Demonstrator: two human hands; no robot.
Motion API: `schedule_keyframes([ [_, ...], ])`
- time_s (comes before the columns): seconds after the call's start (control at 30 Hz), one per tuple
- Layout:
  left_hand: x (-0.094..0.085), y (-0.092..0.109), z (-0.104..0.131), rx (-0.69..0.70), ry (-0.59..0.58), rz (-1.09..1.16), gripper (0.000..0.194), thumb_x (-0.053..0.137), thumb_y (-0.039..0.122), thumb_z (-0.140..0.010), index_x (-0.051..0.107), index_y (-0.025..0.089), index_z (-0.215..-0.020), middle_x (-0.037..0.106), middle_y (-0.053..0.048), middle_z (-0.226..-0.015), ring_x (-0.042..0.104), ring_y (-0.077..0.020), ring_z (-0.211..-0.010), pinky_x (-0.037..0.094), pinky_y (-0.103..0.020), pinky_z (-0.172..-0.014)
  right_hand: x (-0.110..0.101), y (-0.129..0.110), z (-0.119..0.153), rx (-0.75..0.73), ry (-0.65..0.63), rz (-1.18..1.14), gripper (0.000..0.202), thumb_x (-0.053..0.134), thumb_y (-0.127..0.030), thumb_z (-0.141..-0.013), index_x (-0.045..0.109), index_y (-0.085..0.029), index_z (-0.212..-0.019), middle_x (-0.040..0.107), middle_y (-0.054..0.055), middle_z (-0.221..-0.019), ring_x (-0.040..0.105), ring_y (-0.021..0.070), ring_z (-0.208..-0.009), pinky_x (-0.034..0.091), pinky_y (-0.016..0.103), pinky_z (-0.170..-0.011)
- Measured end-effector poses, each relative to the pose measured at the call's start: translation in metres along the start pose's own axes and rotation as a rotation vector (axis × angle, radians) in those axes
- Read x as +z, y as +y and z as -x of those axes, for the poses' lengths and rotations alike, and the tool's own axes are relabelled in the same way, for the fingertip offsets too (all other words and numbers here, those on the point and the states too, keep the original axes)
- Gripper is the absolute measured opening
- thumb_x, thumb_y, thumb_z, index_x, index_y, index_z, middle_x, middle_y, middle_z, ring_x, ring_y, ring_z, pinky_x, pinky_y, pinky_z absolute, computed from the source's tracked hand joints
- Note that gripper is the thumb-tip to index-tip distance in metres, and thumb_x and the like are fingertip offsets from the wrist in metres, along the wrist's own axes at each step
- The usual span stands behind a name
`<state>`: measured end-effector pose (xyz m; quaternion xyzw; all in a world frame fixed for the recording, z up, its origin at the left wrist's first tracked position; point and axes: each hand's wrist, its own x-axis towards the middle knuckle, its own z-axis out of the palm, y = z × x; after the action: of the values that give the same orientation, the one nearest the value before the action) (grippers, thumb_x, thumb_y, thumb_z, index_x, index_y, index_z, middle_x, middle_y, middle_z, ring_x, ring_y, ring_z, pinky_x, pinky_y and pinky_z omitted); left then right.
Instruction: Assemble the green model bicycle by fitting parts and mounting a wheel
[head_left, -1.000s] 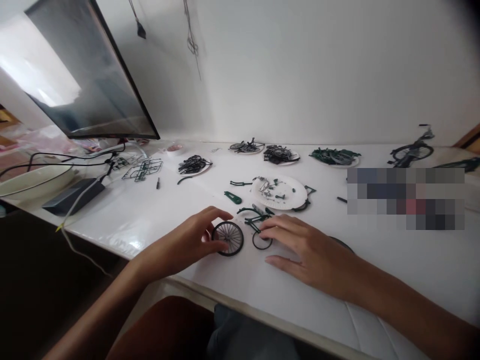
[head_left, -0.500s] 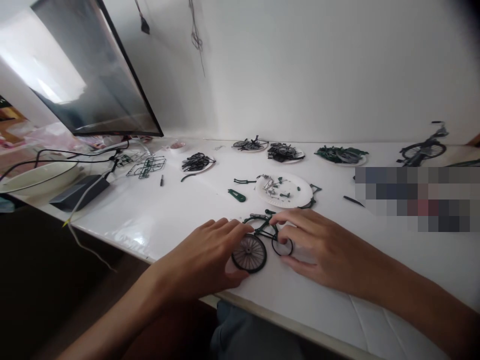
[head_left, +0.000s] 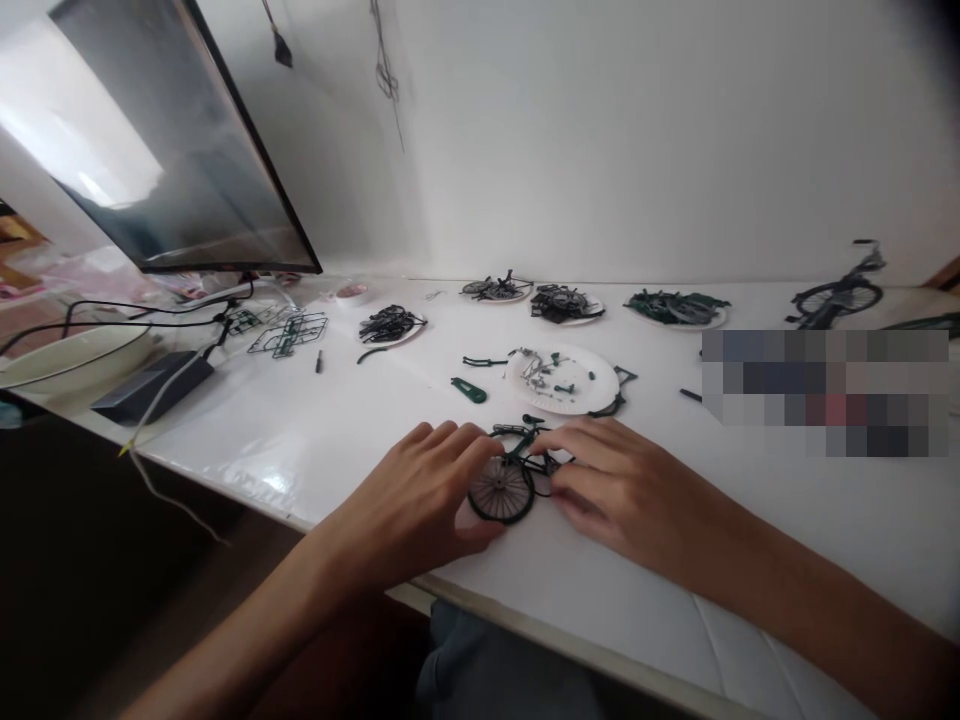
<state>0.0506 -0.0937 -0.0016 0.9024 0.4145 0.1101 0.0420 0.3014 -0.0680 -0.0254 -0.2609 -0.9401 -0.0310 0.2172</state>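
A small green and black model bicycle (head_left: 502, 492) is on the white table near its front edge, between my two hands. My left hand (head_left: 439, 490) grips its spoked wheel at the left end, fingers over the top and thumb at the bottom of the tyre. From the other side, my right hand (head_left: 604, 470) holds the frame and the second wheel; its fingers cover most of that wheel. The saddle (head_left: 533, 419) shows above the frame. Just beyond lies a white paper plate (head_left: 525, 398) with small grey and green parts.
Plates of dark parts (head_left: 391, 324) stand along the wall, one with green parts (head_left: 679, 306). A green flat piece (head_left: 469, 390) and part frames (head_left: 289, 335) lie left. A finished-looking model bicycle (head_left: 836, 292) stands back right. Left are a monitor (head_left: 195, 150), black box (head_left: 154, 387) and cables.
The bicycle has turned slightly between my hands, and its saddle now shows more clearly. My right hand has moved a little left, closing over the right wheel.
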Motion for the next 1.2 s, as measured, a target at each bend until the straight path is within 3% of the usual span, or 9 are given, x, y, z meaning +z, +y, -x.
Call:
schedule_keyframes([
  [0.17,0.002,-0.012,-0.003,0.087,0.004,0.116,0.061,0.073,0.035,-0.086,0.045,0.022,-0.139,0.055,-0.007,-0.140,0.048,-0.0261,-0.130,0.039,-0.041,-0.110,0.001,0.002,0.001,0.084,0.018,-0.131,0.016,0.057,-0.015,-0.092,0.067,-0.019,-0.080,0.068,0.009,-0.118,0.061,0.0250,-0.117,0.053,0.044,-0.099],
  [0.5,0.012,-0.018,-0.007,0.117,0.010,0.218,0.051,0.068,0.038,-0.091,0.050,0.019,-0.135,0.062,-0.009,-0.126,0.057,-0.0233,-0.114,0.048,-0.039,-0.100,0.001,0.001,0.001,0.186,-0.011,-0.237,0.016,0.056,-0.018,-0.092,0.067,-0.021,-0.081,0.065,0.008,-0.123,0.061,0.0244,-0.119,0.052,0.041,-0.099],
  [0.67,0.017,-0.017,-0.007,0.138,0.048,0.247,0.062,0.071,0.039,-0.089,0.045,0.019,-0.141,0.052,-0.011,-0.140,0.051,-0.0253,-0.127,0.045,-0.040,-0.107,-0.001,-0.001,0.000,0.170,0.012,-0.234,0.016,0.056,-0.016,-0.092,0.068,-0.021,-0.082,0.068,0.008,-0.119,0.062,0.0248,-0.116,0.054,0.041,-0.096],
  [0.93,0.027,-0.011,-0.012,0.157,0.073,0.259,0.057,0.069,0.043,-0.091,0.047,0.020,-0.138,0.061,-0.009,-0.127,0.055,-0.0246,-0.114,0.048,-0.041,-0.098,0.001,-0.003,-0.001,0.196,0.027,-0.273,0.013,0.060,-0.014,-0.089,0.066,-0.020,-0.080,0.067,0.008,-0.116,0.062,0.0233,-0.113,0.054,0.039,-0.095],
  [1.07,0.029,-0.008,-0.012,0.135,0.085,0.260,0.058,0.069,0.049,-0.089,0.049,0.019,-0.135,0.060,-0.010,-0.128,0.056,-0.0250,-0.113,0.048,-0.042,-0.098,0.004,-0.004,0.001,0.235,0.014,-0.293,0.011,0.060,-0.014,-0.089,0.066,-0.020,-0.082,0.065,0.006,-0.116,0.061,0.0207,-0.113,0.052,0.037,-0.096],
  [1.2,0.028,-0.011,-0.011,0.143,0.076,0.354,0.060,0.074,0.043,-0.087,0.047,0.021,-0.136,0.060,-0.008,-0.130,0.055,-0.0231,-0.118,0.048,-0.039,-0.100,0.005,-0.005,0.000,0.254,0.014,-0.319,0.012,0.059,-0.015,-0.090,0.066,-0.020,-0.082,0.064,0.007,-0.114,0.061,0.0200,-0.111,0.052,0.035,-0.093],
])
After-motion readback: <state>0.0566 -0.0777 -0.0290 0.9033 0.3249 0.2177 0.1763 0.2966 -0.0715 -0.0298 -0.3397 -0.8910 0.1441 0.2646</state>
